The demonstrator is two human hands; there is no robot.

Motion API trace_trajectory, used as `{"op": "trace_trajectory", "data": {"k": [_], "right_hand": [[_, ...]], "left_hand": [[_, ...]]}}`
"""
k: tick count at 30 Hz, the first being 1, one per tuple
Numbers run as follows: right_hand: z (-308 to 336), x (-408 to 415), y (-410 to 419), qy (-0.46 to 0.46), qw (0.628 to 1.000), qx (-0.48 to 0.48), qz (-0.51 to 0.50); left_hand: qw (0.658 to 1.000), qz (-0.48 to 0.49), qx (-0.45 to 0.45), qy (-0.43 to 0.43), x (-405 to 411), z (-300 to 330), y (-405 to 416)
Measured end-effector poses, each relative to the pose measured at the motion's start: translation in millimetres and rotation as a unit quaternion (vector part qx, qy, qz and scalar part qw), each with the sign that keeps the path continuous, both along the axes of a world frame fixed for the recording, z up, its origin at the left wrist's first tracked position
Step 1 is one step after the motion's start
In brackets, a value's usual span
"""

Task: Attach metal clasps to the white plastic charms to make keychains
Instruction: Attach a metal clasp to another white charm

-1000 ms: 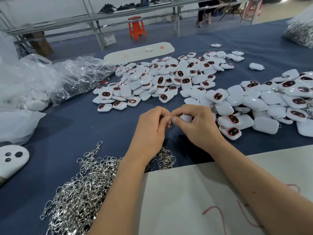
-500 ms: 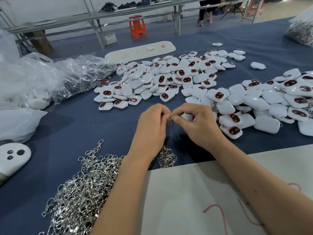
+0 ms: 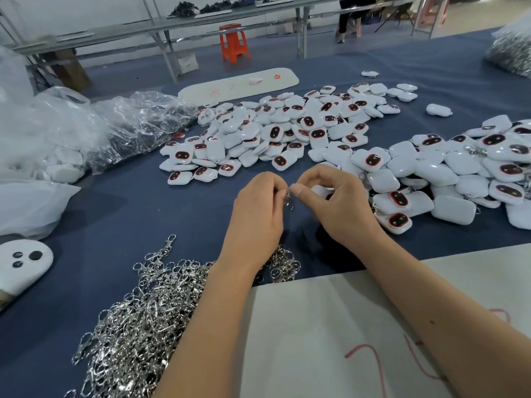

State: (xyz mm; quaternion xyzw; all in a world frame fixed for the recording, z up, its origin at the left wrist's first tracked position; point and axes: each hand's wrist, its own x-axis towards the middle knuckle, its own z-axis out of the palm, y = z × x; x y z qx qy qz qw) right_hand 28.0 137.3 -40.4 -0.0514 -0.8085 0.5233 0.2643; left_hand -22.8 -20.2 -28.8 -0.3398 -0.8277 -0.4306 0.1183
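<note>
Left hand and right hand fingertip to fingertip, pinching one metal clasp dangling between them; white charm tucked under right fingers. Loose clasp pile below-left, charm heap beyond.

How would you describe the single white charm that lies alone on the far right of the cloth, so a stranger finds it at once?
Start at the blue cloth and find the large middle pile of white charms. Look just past its right edge, toward the far right. There the lone charm lies plain side up, touching no other charm, with bare cloth all around.
</note>
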Motion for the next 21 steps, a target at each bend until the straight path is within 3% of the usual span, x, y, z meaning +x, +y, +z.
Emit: {"op": "trace_trajectory", "data": {"k": [5, 13, 21], "right_hand": [[-2.0, -3.7, 4.0, -0.031, 0.995, -0.096, -0.017], [-0.3, -2.6, 4.8, 0.005, 0.993, -0.118, 0.001], [-1.5, -5.7, 5.0, -0.037, 0.991, -0.129, 0.014]], "left_hand": [[1.000, -0.016, -0.019, -0.008, 0.3, -1.7, -0.4], [0.999, -0.037, -0.037, -0.010, 2.0, -2.6, 2.4], [0.997, -0.046, -0.054, -0.012, 2.7, -4.1, 4.3]]}}
